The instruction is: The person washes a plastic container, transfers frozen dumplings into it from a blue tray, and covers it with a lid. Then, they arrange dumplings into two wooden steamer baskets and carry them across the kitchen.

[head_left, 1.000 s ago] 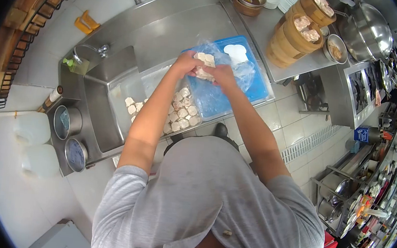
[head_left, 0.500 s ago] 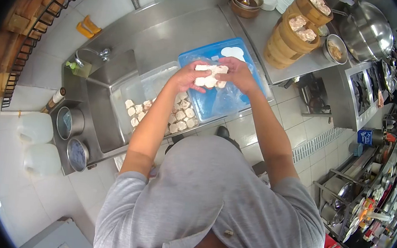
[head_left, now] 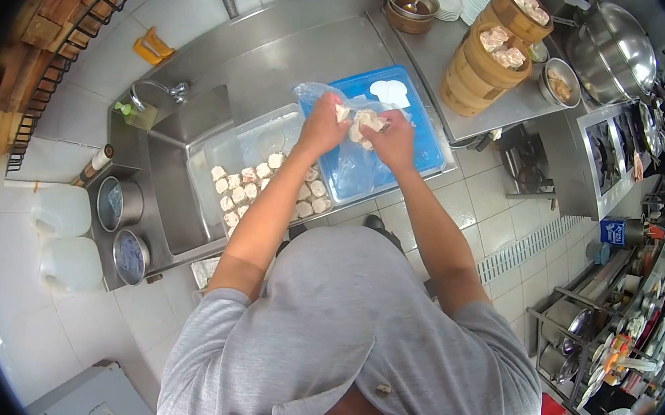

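Note:
Above a blue lid (head_left: 427, 141) with a crumpled clear plastic bag (head_left: 356, 170) on it, both my hands are raised close together. My left hand (head_left: 323, 129) is closed on a small whitish food piece (head_left: 342, 113). My right hand (head_left: 396, 140) is closed round a larger pale clump of food pieces (head_left: 367, 124). A narrow gap parts the two. Left of the lid, a clear tray (head_left: 218, 150) holds rows of similar pale pieces (head_left: 250, 175), partly hidden by my left forearm.
Bamboo steamers (head_left: 473, 81) with food stand at the upper right, beside a metal bowl (head_left: 559, 82). A sink (head_left: 178, 193) with a faucet (head_left: 175, 91) lies left of the tray. Metal pots (head_left: 118, 204) sit at the far left.
The pale block held between both hands is now in two parts, one in each hand. My hands have moved slightly apart, and more of the tray's pieces show.

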The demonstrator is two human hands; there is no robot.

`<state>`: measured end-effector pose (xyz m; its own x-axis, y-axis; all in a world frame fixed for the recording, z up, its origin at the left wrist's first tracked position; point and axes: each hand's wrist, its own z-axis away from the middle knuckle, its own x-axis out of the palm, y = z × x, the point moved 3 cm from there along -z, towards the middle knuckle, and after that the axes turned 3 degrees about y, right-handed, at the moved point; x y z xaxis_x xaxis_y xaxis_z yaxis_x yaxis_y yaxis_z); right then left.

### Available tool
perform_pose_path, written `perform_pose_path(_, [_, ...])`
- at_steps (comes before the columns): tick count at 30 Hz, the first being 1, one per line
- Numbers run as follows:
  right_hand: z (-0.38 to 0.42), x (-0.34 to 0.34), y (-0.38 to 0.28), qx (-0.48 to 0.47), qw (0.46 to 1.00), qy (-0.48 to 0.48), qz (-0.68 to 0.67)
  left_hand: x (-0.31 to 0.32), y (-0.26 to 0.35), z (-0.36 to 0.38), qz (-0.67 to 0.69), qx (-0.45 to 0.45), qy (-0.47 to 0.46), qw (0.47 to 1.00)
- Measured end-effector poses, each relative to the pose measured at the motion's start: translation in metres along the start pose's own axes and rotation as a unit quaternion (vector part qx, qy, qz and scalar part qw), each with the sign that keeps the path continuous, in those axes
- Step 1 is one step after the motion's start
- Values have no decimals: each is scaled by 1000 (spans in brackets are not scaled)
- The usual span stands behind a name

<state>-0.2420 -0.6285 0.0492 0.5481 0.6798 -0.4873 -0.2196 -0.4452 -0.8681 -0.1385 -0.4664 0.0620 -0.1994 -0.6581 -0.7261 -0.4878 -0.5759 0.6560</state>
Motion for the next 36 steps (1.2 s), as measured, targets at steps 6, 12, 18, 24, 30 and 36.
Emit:
perform_pose_path(6, [-8,-14,31,-136,979,20,151,-41,0,2,329,-220,-269,878])
perform_pose_path(12, [16,-43,-88,-264,941,-210,-20,-38,10,7,416,-194,-398,794])
perform_pose_path(18, [14,-37,-82,-170,952,-251,-34,-65,24,17,288,-130,-351,882])
perform_pose_path(24, [12,-24,-70,-11,890,-375,-260,-80,14,32,417,-148,-379,813])
perform_pose_path(30, [12,5,-62,116,757,-416,-491,-98,-7,40,558,-139,-370,730])
perform_pose_path(36, [3,37,-73,38,901,-323,-287,-163,-96,40,252,-141,-158,944])
